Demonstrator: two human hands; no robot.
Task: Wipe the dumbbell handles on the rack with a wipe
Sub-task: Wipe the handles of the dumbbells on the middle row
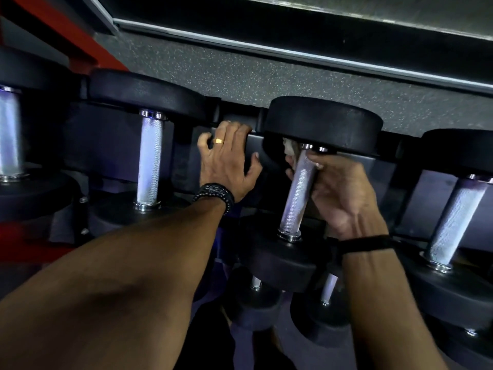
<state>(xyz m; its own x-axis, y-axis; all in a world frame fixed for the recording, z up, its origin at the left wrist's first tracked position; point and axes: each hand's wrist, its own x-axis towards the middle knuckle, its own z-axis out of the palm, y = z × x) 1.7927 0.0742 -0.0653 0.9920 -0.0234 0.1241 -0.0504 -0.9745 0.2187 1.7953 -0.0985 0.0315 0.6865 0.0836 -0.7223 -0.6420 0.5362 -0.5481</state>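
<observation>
Black dumbbells with knurled silver handles lie side by side on a dark rack. My right hand is curled round the upper part of the middle dumbbell's handle, with a pale wipe bunched between its fingers and the bar, just under the far weight head. My left hand rests on the rack's top rail between two dumbbells, fingers hooked over the rail and thumb spread. It wears a gold ring and a black bracelet. Most of the wipe is hidden behind the handle and my fingers.
More dumbbell handles stand to the left, far left and right. Smaller dumbbells sit on a lower tier. Speckled grey floor and a metal-edged wall base lie behind the rack. A red frame part is at upper left.
</observation>
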